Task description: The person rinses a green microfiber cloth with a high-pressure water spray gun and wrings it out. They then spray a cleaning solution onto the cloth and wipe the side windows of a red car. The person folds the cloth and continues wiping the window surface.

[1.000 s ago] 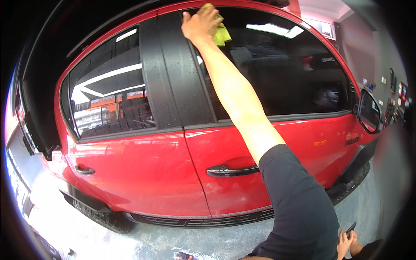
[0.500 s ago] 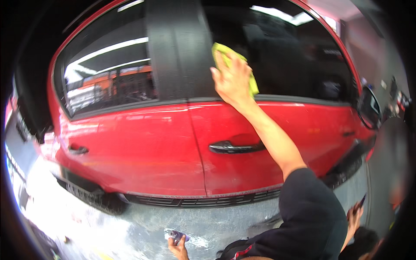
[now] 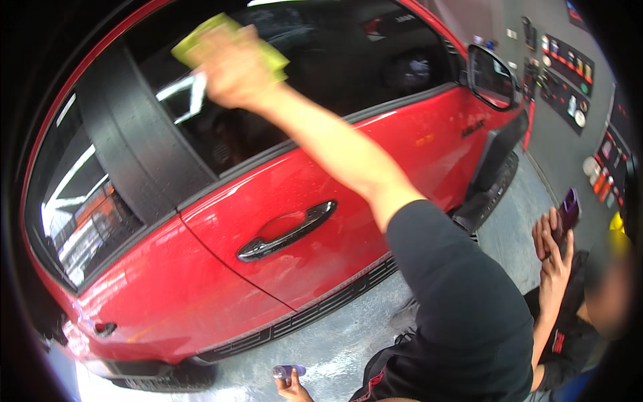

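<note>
My right hand (image 3: pixel 234 70) is up at the front door window (image 3: pixel 321 60) of a red car. Under its palm and fingers is a yellow-green cloth (image 3: pixel 271 61), spread against the dark glass; motion smears the fingers. Low in the view, my left hand (image 3: pixel 293 391) grips a small purple bottle (image 3: pixel 289 371) with a pale end, held away from the car above the floor. The red front door (image 3: pixel 375 174) and its black handle (image 3: pixel 288 232) lie below my right forearm.
At right, another person's hand (image 3: pixel 554 258) holds up a purple phone (image 3: pixel 568 213). The side mirror (image 3: pixel 490 78) juts out at the window's front end. A black side step (image 3: pixel 335 295) runs along the car's bottom edge. Tools and bottles hang on the grey wall (image 3: pixel 546 157).
My right hand has carried the cloth from the window's rear edge forward and higher on the glass. The view has turned toward the car's front. My left hand still holds the bottle.
</note>
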{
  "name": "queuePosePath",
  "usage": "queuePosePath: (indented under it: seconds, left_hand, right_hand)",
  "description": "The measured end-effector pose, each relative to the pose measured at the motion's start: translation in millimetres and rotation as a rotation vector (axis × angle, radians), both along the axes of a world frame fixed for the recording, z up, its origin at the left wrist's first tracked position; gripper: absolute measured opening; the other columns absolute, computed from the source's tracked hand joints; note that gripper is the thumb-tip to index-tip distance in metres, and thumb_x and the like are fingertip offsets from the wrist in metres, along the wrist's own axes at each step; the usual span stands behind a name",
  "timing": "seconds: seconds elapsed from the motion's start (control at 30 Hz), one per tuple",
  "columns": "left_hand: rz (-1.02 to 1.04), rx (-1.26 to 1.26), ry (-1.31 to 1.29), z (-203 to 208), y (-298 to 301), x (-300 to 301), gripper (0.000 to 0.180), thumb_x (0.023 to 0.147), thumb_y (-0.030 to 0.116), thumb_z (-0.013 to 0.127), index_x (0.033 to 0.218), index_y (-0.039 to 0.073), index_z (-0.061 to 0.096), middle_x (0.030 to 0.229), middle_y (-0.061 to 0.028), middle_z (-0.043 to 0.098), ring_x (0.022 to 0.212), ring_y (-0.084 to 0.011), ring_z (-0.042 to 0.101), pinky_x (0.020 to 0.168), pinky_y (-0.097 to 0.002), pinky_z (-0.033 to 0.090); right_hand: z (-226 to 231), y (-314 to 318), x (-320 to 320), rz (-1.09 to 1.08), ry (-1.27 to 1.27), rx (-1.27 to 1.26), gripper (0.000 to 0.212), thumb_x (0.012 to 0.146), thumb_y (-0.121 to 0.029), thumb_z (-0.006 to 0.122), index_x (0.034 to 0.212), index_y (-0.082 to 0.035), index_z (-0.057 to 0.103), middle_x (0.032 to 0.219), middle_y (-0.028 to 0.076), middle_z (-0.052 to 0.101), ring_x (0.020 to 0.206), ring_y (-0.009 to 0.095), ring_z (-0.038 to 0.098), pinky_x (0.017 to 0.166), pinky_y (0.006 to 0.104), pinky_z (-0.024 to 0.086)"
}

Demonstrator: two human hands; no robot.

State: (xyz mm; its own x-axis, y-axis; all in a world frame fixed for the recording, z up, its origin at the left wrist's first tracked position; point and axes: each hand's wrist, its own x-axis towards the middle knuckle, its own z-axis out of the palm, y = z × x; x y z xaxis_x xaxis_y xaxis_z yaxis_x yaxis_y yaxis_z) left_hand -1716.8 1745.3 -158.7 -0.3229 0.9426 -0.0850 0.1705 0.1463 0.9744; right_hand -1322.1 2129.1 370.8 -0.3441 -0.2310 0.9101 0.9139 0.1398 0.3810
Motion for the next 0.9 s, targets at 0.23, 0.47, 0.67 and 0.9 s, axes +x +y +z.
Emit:
queuePosePath:
  seconds: [0.23,0.47,0.67,0.9]
  left_hand:
    - [-0.076,0.141,0.021,-52.1,-21.2,-20.4,0.044,0.094,0.0,0.068,0.136,-0.003,0.055,0.123,-0.0178,0.064,0.112,-0.0291,0.064,0.092,-0.0439,0.062]
    - [-0.071,-0.138,-0.044,-43.9,-41.5,-35.3,0.035,0.103,0.005,0.06,0.137,-0.002,0.056,0.127,-0.0164,0.066,0.109,-0.0245,0.066,0.092,-0.0323,0.056]
    - [0.089,0.233,-0.101,-41.7,4.4,9.5,0.033,0.078,-0.006,0.082,0.108,-0.004,0.067,0.099,-0.007,0.066,0.09,-0.0163,0.066,0.075,-0.0333,0.058]
    - [0.037,0.24,-0.029,-19.2,8.1,-2.5,0.031,0.079,-0.008,0.081,0.106,-0.003,0.067,0.098,-0.0063,0.066,0.088,-0.0159,0.065,0.078,-0.0324,0.055]
  right_hand:
    - [-28.1,-61.2,337.1,-0.498,0.619,-0.059,0.055,0.108,-0.04,0.033,0.156,-0.016,0.046,0.16,0.022,0.042,0.146,0.039,0.042,0.112,0.0608,0.036]
    - [-46.0,-10.1,176.7,-0.259,0.877,-0.067,0.059,0.104,-0.031,0.038,0.155,-0.002,0.043,0.163,0.023,0.036,0.155,0.042,0.025,0.124,0.0646,0.014]
    - [-28.8,12.8,-73.4,0.131,0.184,-0.243,0.057,0.092,-0.021,0.053,0.148,-0.007,0.053,0.16,0.023,0.041,0.151,0.042,0.035,0.124,0.0583,0.024]
    - [-44.0,-21.3,108.2,0.126,0.075,-0.185,0.053,0.09,-0.017,0.053,0.142,-0.007,0.061,0.153,0.026,0.049,0.146,0.043,0.041,0.123,0.0549,0.028]
